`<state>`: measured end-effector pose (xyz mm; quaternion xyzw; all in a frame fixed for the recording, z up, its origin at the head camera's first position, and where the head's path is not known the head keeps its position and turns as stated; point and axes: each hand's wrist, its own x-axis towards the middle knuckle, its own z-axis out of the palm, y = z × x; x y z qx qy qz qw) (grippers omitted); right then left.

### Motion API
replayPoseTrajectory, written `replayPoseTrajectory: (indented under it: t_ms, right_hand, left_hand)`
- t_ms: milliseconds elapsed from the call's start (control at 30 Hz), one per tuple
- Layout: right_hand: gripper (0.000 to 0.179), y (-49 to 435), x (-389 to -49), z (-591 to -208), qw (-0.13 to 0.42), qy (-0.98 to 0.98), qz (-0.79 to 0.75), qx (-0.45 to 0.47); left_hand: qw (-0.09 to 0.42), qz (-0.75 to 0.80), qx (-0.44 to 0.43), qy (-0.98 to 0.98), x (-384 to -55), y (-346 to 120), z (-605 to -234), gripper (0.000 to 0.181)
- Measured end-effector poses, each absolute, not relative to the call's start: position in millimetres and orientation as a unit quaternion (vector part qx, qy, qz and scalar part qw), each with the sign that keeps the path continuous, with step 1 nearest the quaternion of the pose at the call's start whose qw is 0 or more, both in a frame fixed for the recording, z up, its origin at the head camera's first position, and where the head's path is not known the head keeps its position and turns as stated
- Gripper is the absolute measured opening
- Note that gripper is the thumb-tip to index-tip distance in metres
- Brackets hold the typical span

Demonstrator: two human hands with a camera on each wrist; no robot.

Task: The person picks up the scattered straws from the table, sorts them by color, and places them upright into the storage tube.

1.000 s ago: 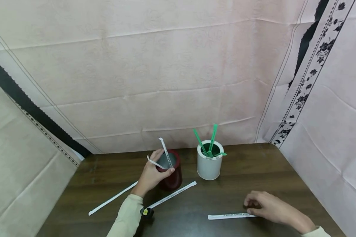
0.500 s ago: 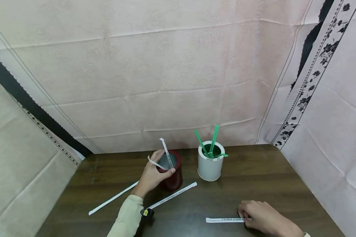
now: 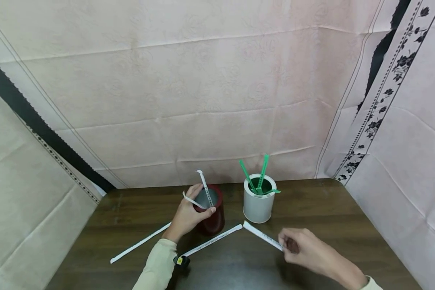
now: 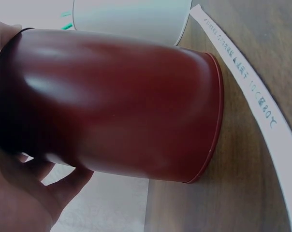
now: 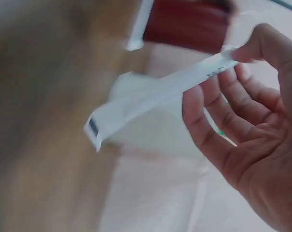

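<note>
In the head view my left hand [image 3: 188, 215] grips a dark red cup [image 3: 214, 223] near its rim. Two white paper-wrapped straws [image 3: 205, 187] stand in this cup, one of them leaning over the rim by my fingers. My right hand [image 3: 306, 247] pinches one end of another white paper-wrapped straw [image 3: 262, 235], raised at a slant. The right wrist view shows that straw [image 5: 155, 94] between thumb and fingertips, with its far end blurred. The left wrist view has the red cup [image 4: 122, 104] lengthwise, thumb and fingers around its top end.
A white cup [image 3: 258, 207] with several green strips [image 3: 262, 171] stands right of the red one. Two more wrapped straws lie on the wooden table: one straw [image 3: 141, 243] at left, another straw [image 3: 214, 240] in front of the red cup. Cloth [image 3: 203, 92] hangs behind.
My right hand has taken up the straw that lay at the right and brought it leftward and up, toward the cups. My left hand stays on the red cup.
</note>
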<state>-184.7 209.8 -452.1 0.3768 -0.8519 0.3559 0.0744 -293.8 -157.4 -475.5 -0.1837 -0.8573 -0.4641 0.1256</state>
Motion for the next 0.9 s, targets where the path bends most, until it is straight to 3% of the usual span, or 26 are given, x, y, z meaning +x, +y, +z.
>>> replayPoseTrajectory:
  t_ms: [167, 433, 900]
  right_hand:
    - [0.038, 176, -189, -409, 0.136, -0.819, 0.404, 0.384]
    - [0.028, 121, -211, -354, 0.159, -0.792, 0.457, 0.374]
    - [0.015, 50, -254, -342, 0.16, -0.792, 0.471, 0.355]
  left_hand:
    - [0.127, -0.469, -0.187, -0.854, -295, -158, -478, 0.087]
    - [0.134, -0.468, -0.187, -0.853, -295, -157, -477, 0.086]
    - [0.14, -0.472, -0.202, -0.847, -294, -156, -475, 0.084]
